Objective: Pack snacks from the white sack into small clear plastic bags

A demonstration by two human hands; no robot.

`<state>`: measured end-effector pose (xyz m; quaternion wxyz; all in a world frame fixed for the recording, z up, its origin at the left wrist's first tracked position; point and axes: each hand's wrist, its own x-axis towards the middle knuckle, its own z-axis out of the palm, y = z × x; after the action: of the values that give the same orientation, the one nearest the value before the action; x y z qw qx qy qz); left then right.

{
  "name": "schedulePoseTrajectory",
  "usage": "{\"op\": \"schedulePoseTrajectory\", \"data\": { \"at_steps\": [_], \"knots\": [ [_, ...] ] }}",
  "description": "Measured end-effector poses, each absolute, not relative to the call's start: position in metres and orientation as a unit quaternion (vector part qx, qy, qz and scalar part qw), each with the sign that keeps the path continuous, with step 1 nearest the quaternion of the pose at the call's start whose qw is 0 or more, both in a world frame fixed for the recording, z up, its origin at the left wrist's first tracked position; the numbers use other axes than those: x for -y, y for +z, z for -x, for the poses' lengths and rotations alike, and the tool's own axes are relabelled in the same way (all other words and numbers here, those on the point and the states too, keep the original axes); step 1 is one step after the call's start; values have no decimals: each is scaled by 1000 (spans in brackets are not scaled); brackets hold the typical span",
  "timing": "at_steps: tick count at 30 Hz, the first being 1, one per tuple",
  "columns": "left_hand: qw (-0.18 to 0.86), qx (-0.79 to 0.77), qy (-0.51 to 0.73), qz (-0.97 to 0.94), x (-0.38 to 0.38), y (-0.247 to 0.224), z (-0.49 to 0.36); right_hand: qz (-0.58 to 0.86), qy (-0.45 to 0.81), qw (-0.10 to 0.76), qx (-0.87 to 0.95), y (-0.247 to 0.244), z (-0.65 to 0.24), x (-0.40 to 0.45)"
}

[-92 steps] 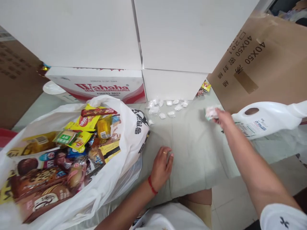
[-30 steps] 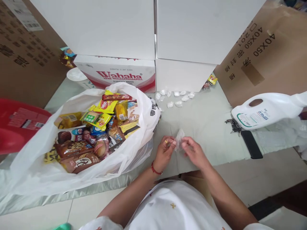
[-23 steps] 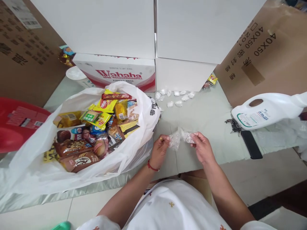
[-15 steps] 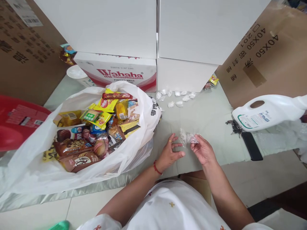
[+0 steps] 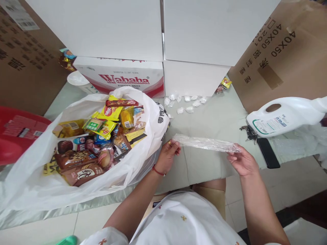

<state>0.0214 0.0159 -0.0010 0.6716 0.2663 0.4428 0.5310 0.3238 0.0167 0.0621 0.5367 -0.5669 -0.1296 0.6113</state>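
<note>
A clear plastic bag (image 5: pixel 204 142) is stretched in a long crumpled strip above the table. My left hand (image 5: pixel 168 154), with a ring and a red bracelet, pinches its left end. At the other end, my right hand (image 5: pixel 242 160) grips the plastic between thumb and fingers. Beyond them, several small bundles of folded clear plastic (image 5: pixel 189 109) lie on the table near the white boxes. To the left stands a large white plastic bag (image 5: pixel 143 177) full of wrapped snacks (image 5: pixel 100 126), its side close to my left hand.
A Wahaba-style carton (image 5: pixel 122 80) and white boxes (image 5: pixel 196 78) wall the back. On the right are a white detergent bottle (image 5: pixel 283 115), keys (image 5: pixel 250 133) and a black phone (image 5: pixel 268 153). A red container (image 5: pixel 22 132) stands at far left, a paper cup (image 5: pixel 79 80) behind the bag.
The small plastic bundle in my right hand has been pulled out into a long strip. My left hand has closed on one end, and my hands have moved apart.
</note>
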Motion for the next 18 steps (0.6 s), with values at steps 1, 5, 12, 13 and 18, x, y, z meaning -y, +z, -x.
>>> {"op": "schedulePoseTrajectory", "data": {
  "at_steps": [1,5,12,13,18],
  "knots": [
    [676,-429,536,-265,-17,-1,-21,571,614,525,148,63,-336,-11],
    [706,-368,561,-228,-19,0,-25,625,602,406,287,53,-372,16],
    [709,-308,511,-376,-13,17,-37,723,340,285,529,53,-353,13],
    [700,-303,503,-407,-13,21,-39,698,340,310,548,58,-337,8],
    [686,-312,479,-451,-9,33,-44,520,491,367,595,68,-255,-16]
  ]
}}
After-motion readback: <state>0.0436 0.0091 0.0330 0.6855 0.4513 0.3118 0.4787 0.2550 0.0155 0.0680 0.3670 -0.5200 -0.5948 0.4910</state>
